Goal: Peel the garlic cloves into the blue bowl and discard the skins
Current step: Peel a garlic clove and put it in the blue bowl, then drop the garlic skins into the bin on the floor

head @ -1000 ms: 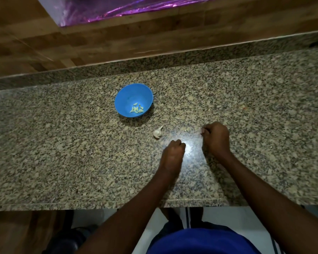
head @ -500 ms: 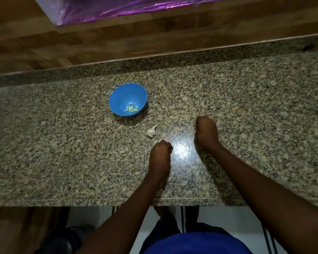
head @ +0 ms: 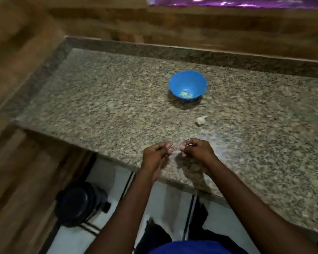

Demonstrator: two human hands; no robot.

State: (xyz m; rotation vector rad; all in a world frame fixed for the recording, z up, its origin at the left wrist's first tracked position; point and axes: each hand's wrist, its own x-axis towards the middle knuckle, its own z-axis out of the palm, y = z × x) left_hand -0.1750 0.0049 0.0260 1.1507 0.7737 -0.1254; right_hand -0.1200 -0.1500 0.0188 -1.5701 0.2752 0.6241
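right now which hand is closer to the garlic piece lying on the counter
Right. The right hand sits just below the garlic piece; the left hand is farther off, below and to its left.

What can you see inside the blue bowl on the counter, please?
Inside the blue bowl lies a small heap of pale peeled garlic cloves at the bottom. The picture is blurred, so their number cannot be told, and the near wall hides nothing more.

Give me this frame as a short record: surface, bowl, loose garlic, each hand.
surface: granite counter
bowl: blue bowl, upright, peeled cloves inside
loose garlic: garlic piece on the counter, nearer the person than the bowl, apart from it
left hand: fingers curled, pinching a small scrap, blurred
right hand: fingers curled, pinching a thin scrap
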